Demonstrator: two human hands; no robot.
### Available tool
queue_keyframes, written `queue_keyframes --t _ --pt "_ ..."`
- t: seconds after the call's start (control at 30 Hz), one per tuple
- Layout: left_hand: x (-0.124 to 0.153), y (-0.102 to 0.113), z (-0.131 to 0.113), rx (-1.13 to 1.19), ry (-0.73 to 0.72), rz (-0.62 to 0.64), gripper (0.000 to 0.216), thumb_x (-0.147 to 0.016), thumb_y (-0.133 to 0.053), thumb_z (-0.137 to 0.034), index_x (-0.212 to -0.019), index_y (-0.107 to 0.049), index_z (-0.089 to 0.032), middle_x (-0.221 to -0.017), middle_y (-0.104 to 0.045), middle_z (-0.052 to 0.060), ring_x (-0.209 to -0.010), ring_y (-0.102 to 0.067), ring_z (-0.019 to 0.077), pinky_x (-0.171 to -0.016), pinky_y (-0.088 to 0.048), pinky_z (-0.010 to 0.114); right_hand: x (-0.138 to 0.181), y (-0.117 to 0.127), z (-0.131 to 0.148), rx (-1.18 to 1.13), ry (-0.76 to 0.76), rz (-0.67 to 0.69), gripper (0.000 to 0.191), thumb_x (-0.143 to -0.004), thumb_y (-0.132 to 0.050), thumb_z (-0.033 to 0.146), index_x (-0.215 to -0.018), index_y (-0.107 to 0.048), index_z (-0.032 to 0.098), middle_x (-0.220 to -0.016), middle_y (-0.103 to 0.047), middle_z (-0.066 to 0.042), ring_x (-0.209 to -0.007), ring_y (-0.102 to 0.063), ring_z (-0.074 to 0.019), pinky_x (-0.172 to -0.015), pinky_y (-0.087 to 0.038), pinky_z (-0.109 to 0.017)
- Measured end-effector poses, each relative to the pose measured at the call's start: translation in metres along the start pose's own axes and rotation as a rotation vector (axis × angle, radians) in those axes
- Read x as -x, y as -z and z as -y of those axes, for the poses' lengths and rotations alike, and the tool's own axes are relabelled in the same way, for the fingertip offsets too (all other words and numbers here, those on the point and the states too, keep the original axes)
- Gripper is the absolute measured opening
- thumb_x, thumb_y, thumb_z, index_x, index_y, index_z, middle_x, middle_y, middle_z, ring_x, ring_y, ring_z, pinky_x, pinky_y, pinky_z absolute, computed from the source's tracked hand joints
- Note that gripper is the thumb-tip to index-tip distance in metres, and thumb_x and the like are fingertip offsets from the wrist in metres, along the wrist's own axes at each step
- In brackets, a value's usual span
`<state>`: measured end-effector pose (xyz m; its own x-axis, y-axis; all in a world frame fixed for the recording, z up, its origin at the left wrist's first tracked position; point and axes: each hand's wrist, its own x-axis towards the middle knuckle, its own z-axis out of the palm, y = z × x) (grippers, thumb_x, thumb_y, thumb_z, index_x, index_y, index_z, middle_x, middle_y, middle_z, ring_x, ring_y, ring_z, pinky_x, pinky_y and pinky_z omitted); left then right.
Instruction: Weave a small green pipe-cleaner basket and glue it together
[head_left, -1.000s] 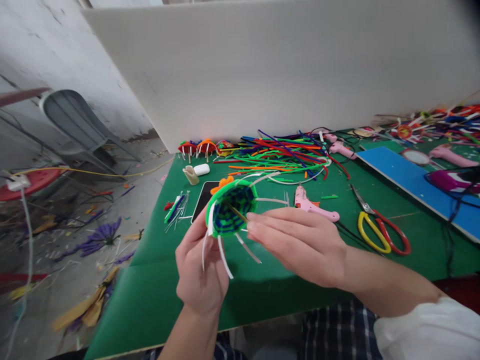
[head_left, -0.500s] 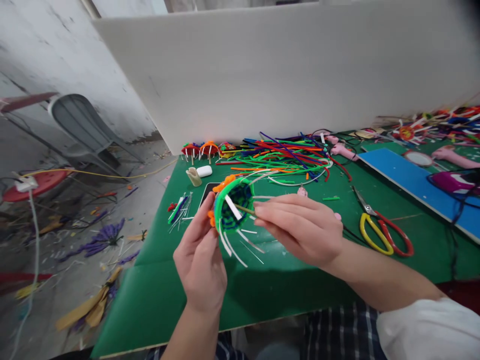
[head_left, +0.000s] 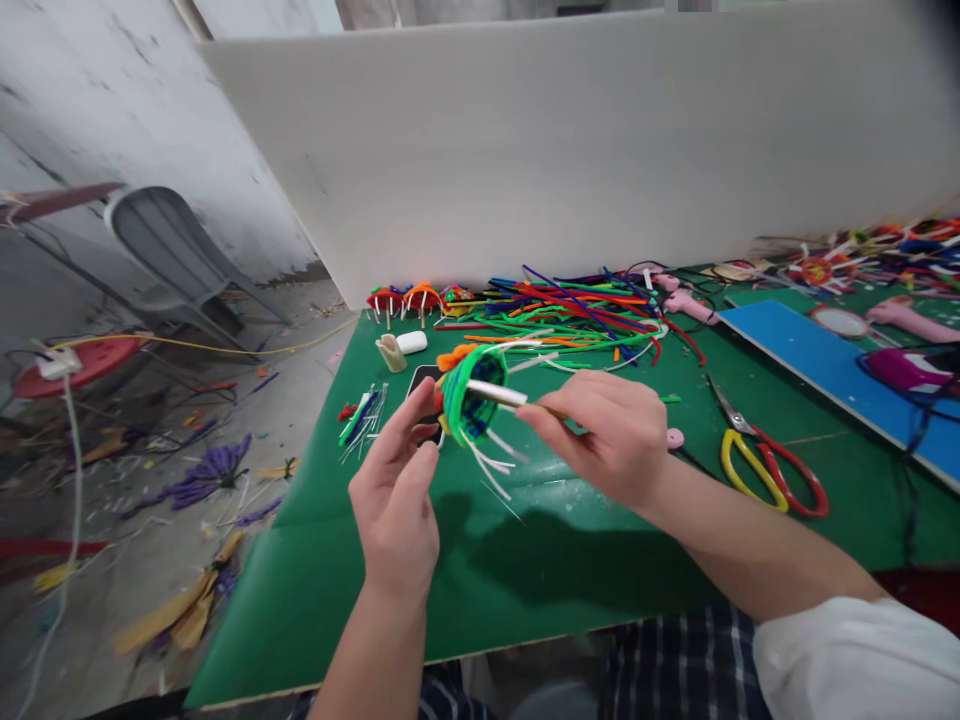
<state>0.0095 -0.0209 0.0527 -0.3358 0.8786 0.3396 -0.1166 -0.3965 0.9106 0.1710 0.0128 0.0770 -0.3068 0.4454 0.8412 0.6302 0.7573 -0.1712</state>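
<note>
My left hand (head_left: 401, 480) is closed on a small bowl-shaped piece of green and dark blue pipe cleaners (head_left: 455, 410), gripping it by its outer left side, where orange and yellow bits show. Its open mouth faces right, and several thin white strips stick out from the rim. A white strip (head_left: 504, 394) runs from inside the bowl toward my right hand (head_left: 600, 435). Between the pinched fingertips of that hand is a thin brown stick (head_left: 553, 411), its front end close to the white strip. Whether the fingers also grip the strip, I cannot tell.
Loose pipe cleaners (head_left: 570, 310) lie along the white partition (head_left: 525, 150), with small red and orange domed pieces (head_left: 422, 298) to their left. Scissors (head_left: 750, 455), a blue board (head_left: 832, 370) and pink glue guns (head_left: 690, 306) are at right. A white case (head_left: 412, 342) is at left.
My right hand has moved slightly right and down with the stick. The white strip, earlier lying across the bowl's mouth, now points out toward the right fingers. The bowl has turned a little.
</note>
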Motion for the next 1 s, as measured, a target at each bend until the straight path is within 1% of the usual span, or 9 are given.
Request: queue_keyframes --t 0.1,0.2,0.3,0.4,0.53,0.63,0.8,0.87,1.0 --pt "-0.001 0.001 0.002 0.026 -0.007 0.039 0.037 -0.072 -0.05 -0.019 -0.108 -0.058 -0.02 -0.113 -0.058 0.004 -0.106 -0.051 0.0239 -0.092 -0.04 0.037 0.001 0.0 0.001 0.049 0.032 0.02 0.029 -0.079 -0.053 0.028 -0.052 -0.053 0.018 -0.043 -0.051 0.003 -0.044 -0.045 -0.0078 -0.047 -0.033 -0.022" --pt "-0.001 0.0 0.005 0.067 -0.016 0.086 0.037 -0.072 -0.051 -0.018 -0.107 -0.059 -0.02 -0.115 -0.057 0.004 -0.107 -0.05 0.0244 -0.092 -0.039 0.038 0.002 0.0 0.002 0.078 0.057 0.034 0.033 -0.08 -0.051 0.029 -0.049 -0.05 0.018 -0.041 -0.048 0.003 -0.043 -0.042 -0.0073 -0.046 -0.031 -0.022" --pt "0.0 -0.002 0.006 0.099 0.034 0.131 0.038 -0.072 -0.051 -0.018 -0.11 -0.058 -0.021 -0.118 -0.055 0.005 -0.109 -0.049 0.0258 -0.093 -0.039 0.04 0.003 0.0 0.003 0.114 0.062 0.04 0.035 -0.08 -0.05 0.028 -0.047 -0.049 0.018 -0.041 -0.046 0.003 -0.042 -0.04 -0.0072 -0.044 -0.028 -0.023" --pt "0.0 -0.003 0.008 0.106 0.056 0.137 0.039 -0.072 -0.051 -0.018 -0.112 -0.056 -0.021 -0.12 -0.053 0.005 -0.111 -0.047 0.0264 -0.094 -0.038 0.042 0.002 0.0 0.003 0.135 0.062 0.027 0.035 -0.081 -0.049 0.026 -0.046 -0.048 0.018 -0.04 -0.046 0.004 -0.041 -0.039 -0.0072 -0.044 -0.027 -0.023" --pt "-0.002 -0.002 0.012 0.124 0.081 0.128 0.041 -0.073 -0.052 -0.017 -0.113 -0.054 -0.022 -0.12 -0.053 0.005 -0.114 -0.044 0.0259 -0.096 -0.037 0.04 0.0 0.0 0.003 0.133 0.051 0.006 0.035 -0.08 -0.05 0.026 -0.046 -0.049 0.018 -0.039 -0.047 0.003 -0.041 -0.04 -0.0071 -0.044 -0.028 -0.023" --pt "-0.003 -0.002 0.015 0.158 0.12 0.167 0.042 -0.072 -0.053 -0.017 -0.113 -0.054 -0.024 -0.122 -0.052 0.005 -0.114 -0.044 0.0254 -0.095 -0.038 0.04 0.0 0.001 0.004 0.125 0.046 0.006 0.034 -0.081 -0.05 0.026 -0.048 -0.05 0.018 -0.04 -0.048 0.003 -0.042 -0.041 -0.0069 -0.045 -0.029 -0.022" --pt "-0.003 -0.004 0.019 0.186 0.124 0.248 0.045 -0.071 -0.056 -0.019 -0.115 -0.052 -0.027 -0.122 -0.051 0.003 -0.113 -0.046 0.0241 -0.095 -0.038 0.04 0.001 0.0 0.004 0.096 0.04 -0.016 0.033 -0.08 -0.051 0.026 -0.049 -0.052 0.017 -0.04 -0.049 0.003 -0.042 -0.042 -0.0067 -0.044 -0.029 -0.022" --pt "-0.003 -0.004 0.02 0.186 0.124 0.238 0.044 -0.071 -0.057 -0.019 -0.114 -0.052 -0.027 -0.121 -0.052 0.003 -0.112 -0.046 0.0239 -0.094 -0.039 0.04 0.002 -0.001 0.004 0.08 0.028 -0.029 0.033 -0.08 -0.051 0.026 -0.048 -0.052 0.016 -0.041 -0.049 0.003 -0.042 -0.042 -0.0064 -0.045 -0.029 -0.021" --pt "-0.002 -0.004 0.021 0.201 0.141 0.175 0.04 -0.073 -0.056 -0.02 -0.112 -0.054 -0.026 -0.117 -0.055 0.004 -0.109 -0.049 0.0222 -0.092 -0.042 0.036 0.002 -0.001 0.004 0.064 -0.003 -0.033 0.034 -0.08 -0.051 0.027 -0.048 -0.052 0.016 -0.04 -0.047 0.004 -0.041 -0.04 -0.0059 -0.046 -0.029 -0.021"
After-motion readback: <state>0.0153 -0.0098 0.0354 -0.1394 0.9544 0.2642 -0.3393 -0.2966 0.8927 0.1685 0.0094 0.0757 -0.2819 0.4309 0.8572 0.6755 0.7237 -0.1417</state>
